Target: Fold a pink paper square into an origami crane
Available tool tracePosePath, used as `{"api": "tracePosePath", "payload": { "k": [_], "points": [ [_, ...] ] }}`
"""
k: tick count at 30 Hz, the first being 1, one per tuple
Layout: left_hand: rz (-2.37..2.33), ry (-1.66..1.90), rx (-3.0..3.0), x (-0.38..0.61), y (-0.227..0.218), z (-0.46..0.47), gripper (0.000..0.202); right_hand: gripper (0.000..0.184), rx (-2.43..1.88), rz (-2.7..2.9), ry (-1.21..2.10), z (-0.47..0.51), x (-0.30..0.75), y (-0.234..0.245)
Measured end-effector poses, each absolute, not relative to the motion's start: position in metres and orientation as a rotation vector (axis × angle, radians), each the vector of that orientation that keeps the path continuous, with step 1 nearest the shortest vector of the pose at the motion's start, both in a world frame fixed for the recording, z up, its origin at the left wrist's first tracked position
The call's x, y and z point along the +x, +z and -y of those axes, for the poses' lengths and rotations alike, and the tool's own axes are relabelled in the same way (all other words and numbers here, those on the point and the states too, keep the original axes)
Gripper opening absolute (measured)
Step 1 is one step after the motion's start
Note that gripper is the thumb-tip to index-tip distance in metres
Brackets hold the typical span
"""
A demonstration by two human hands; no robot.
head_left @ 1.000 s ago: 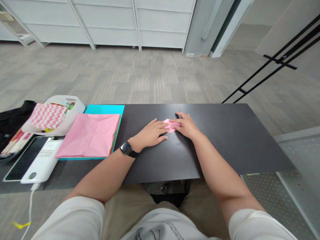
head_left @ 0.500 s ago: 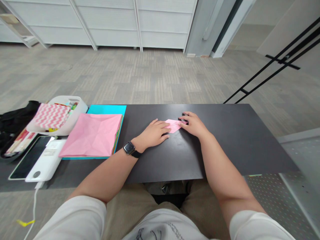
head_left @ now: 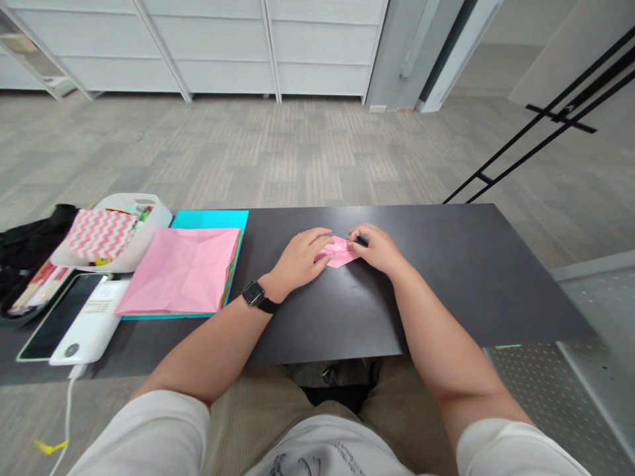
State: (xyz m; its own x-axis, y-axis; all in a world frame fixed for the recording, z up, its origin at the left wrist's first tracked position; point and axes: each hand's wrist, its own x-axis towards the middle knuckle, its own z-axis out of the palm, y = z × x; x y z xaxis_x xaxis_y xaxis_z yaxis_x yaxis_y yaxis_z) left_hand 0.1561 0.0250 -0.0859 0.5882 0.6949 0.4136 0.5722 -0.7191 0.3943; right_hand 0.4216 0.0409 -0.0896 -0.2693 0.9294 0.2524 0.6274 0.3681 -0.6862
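Note:
A small piece of folded pink paper lies on the dark grey table between my two hands, with a crease running along its middle. My left hand, a black smartwatch on its wrist, holds the paper's left end, thumb on the near side and fingers on the far side. At the right end, my right hand pinches the paper between thumb and curled fingers. Both tips of the paper are covered by my fingers.
To the left, a pink paper sheet tops a stack on a blue sheet. Beside it are a white basket, a phone, a white power bank with a cable, and a black bag.
My right hand has moved slightly left and its fingers have curled in onto the paper's end. My left hand's fingers have lifted and bent around the left end. The paper has shifted a little left.

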Motion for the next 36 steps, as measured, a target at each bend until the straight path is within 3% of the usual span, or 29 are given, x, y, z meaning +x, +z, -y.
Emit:
{"api": "tracePosePath", "payload": {
  "k": [4,9,20,29,36],
  "points": [
    [-1.225,0.867,2.514,0.154,-0.084,-0.027,0.057,0.002,-1.213,1.987,0.641,-0.034,0.414,-0.08],
    [-1.185,0.668,2.593,0.154,-0.076,-0.027,0.018,0.005,-1.064,2.041,0.614,-0.027,0.407,-0.068],
    [-1.193,0.8,2.761,0.149,-0.069,-0.024,0.02,0.023,-1.182,1.918,0.514,-0.021,0.41,-0.056],
    [-1.179,0.634,2.824,0.154,-0.085,-0.035,0.015,0.028,-1.552,1.882,0.588,-0.032,0.41,-0.084],
    [-1.079,0.5,2.799,0.156,-0.087,-0.032,0.012,0.034,-1.518,1.941,0.665,-0.034,0.412,-0.093]
  ]
}}
